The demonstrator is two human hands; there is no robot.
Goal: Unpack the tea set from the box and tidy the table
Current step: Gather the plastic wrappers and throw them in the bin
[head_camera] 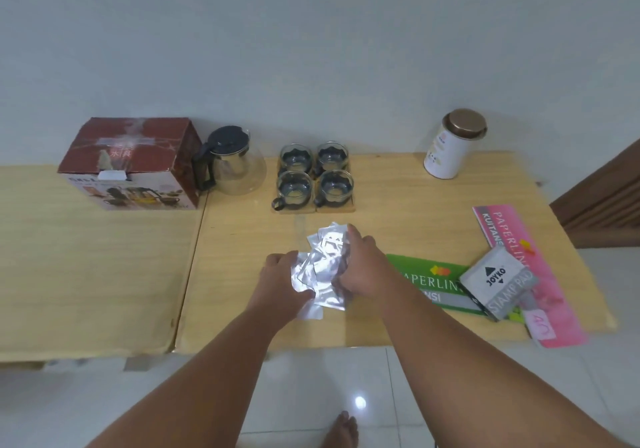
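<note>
A pile of silver foil sachets point(323, 267) lies in the middle of the wooden table point(242, 302). My left hand point(282, 283) presses against the pile's left side and my right hand point(360, 264) closes on its right side. Behind them, several glass cups with dark holders point(313, 177) stand on wooden coasters. A glass teapot with a black lid and handle point(230, 160) stands left of the cups. The red tea set box point(133, 163) sits shut at the far left, beside the teapot.
A white canister with a brown lid point(450, 143) stands at the back right. A green receipt book point(429, 283), a pink receipt book point(526, 267) and a grey stamp pad box point(498, 283) lie at the right. A bare foot point(341, 430) shows on the tiled floor.
</note>
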